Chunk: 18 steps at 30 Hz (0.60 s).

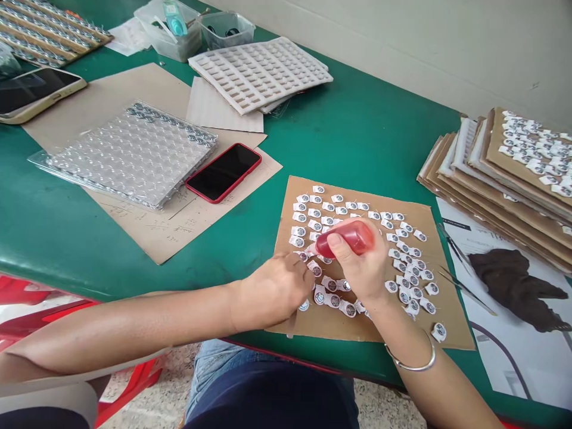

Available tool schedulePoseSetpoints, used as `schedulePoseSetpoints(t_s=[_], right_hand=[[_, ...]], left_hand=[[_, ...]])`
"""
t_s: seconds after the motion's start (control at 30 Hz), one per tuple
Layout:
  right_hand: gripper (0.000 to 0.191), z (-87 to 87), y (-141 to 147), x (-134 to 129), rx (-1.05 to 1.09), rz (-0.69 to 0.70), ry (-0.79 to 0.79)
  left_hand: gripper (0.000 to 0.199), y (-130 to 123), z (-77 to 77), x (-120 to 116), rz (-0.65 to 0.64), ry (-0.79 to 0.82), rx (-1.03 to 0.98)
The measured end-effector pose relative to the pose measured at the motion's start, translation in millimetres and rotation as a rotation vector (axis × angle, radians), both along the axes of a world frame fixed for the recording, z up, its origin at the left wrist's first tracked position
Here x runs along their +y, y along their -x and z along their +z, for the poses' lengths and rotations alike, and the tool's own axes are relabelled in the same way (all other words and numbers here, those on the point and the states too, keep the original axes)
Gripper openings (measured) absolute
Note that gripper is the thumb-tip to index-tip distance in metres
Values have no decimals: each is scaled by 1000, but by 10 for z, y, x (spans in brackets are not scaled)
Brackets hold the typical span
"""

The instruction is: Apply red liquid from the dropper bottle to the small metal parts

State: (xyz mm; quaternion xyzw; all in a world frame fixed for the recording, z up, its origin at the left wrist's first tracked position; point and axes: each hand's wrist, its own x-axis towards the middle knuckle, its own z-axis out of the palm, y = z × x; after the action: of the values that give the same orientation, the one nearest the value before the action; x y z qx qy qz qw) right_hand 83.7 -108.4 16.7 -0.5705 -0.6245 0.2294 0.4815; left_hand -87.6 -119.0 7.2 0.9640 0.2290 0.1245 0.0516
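Observation:
My right hand (369, 265) is wrapped around a small red squeeze bottle (346, 238), tilted so that its pale tip points down and left. The tip is at one of the small round parts with white tabs, just beyond my left fingers. Curled fingers make my left hand (277, 289) a closed shape over the left side of a brown cardboard sheet (442, 250). What those fingers pinch is hidden. Many round parts (330, 284) with dark, shiny faces lie in loose rows on the cardboard, some of them behind my hands.
Tweezers (467, 290) and a dark cloth (518, 286) lie on the right. Behind them is a stack of cardboard sheets (473, 179). A red-edged phone (223, 173), a clear blister tray (129, 155), a white slotted tray (263, 71) and plastic tubs (227, 30) occupy the left and back.

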Motion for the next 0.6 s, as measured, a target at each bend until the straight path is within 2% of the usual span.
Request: schedulePoseSetpoints(t_s=[0.1, 0.23, 0.6], right_hand=[[19, -35, 41, -6, -34, 13, 3], [19, -79, 42, -13, -63, 19, 16], [21, -120, 46, -10, -84, 42, 45]], left_hand=[[14, -30, -37, -87, -12, -136, 28], [18, -56, -85, -161, 26, -220, 11], [16, -84, -139, -229, 34, -256, 28]])
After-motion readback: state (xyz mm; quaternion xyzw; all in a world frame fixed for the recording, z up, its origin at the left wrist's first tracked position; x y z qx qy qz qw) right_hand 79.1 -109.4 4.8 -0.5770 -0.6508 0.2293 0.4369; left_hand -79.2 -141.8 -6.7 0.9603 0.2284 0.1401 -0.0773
